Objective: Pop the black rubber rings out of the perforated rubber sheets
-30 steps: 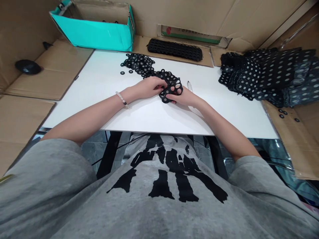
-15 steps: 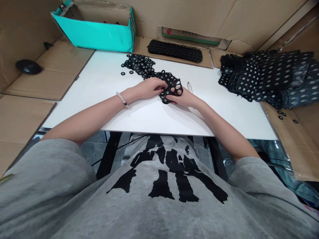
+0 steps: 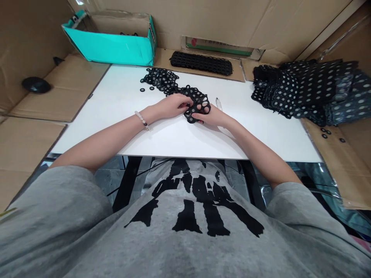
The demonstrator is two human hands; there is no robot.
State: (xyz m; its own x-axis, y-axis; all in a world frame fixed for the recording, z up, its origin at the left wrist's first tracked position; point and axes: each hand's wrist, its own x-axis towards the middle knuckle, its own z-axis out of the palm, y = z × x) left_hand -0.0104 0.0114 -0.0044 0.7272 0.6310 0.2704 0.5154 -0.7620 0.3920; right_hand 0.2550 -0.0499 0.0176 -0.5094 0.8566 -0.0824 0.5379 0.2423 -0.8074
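Note:
A black sheet full of round holes (image 3: 197, 95) is between my hands over the white table (image 3: 162, 139). My right hand (image 3: 215, 116) grips its right side, thumb on top and the other fingers underneath, partly hidden. At the sheet's left side my left hand (image 3: 175, 105) has its fingers curled in a pinch; what lies between the fingertips is hidden. Just beyond my left hand, a heap of small black rings (image 3: 161, 78) reaches up to the sheet. A pen-like clear tool with a dark tip (image 3: 218, 103) lies behind my right hand.
At the back left stands a turquoise box (image 3: 116, 48). A black perforated strip (image 3: 201, 63) lies along the back cardboard. Stacked black sheets with holes (image 3: 313, 88) fill the right side. Loose rings (image 3: 324, 136) and a black rounded object (image 3: 36, 85) rest on side cardboard.
The view has tilted slightly, so the background sits a little lower. Both hands keep nearly the same place at the sheet, with only slight finger movement.

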